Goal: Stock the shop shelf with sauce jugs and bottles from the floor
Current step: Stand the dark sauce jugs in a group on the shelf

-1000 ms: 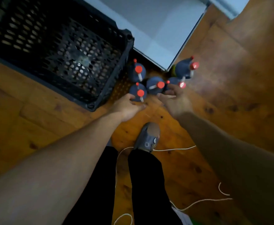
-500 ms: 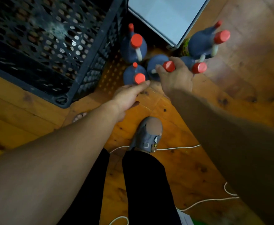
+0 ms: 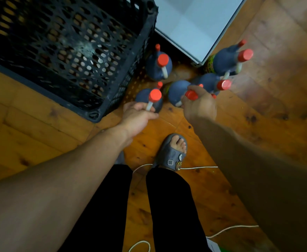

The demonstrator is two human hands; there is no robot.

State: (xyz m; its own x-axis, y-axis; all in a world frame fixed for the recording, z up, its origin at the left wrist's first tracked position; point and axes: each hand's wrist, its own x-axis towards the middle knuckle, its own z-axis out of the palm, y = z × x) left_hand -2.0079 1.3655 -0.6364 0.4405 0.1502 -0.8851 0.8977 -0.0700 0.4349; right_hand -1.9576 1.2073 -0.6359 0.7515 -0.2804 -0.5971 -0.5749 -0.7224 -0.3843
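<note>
Several dark sauce jugs with red caps and pale handles stand on the wooden floor ahead of me. My left hand (image 3: 138, 115) grips the pale handle of the nearest left jug (image 3: 150, 100). My right hand (image 3: 199, 106) is curled round the handle of the middle jug (image 3: 176, 91), just under its red cap. Three other jugs stand untouched: one at the back (image 3: 158, 67), one right of my right hand (image 3: 210, 82), and one at the far right (image 3: 227, 60) beside the shelf corner.
A black perforated plastic crate (image 3: 67, 51) fills the upper left, close beside the jugs. The pale grey shelf base (image 3: 191, 24) lies at top centre. My sandalled foot (image 3: 172, 153) stands just below the hands. A white cord (image 3: 200, 167) trails over the floor.
Both hands have gone from reaching with loose fingers to closing round jug handles, the left on the near left jug, the right on the middle one. The view has tilted slightly.
</note>
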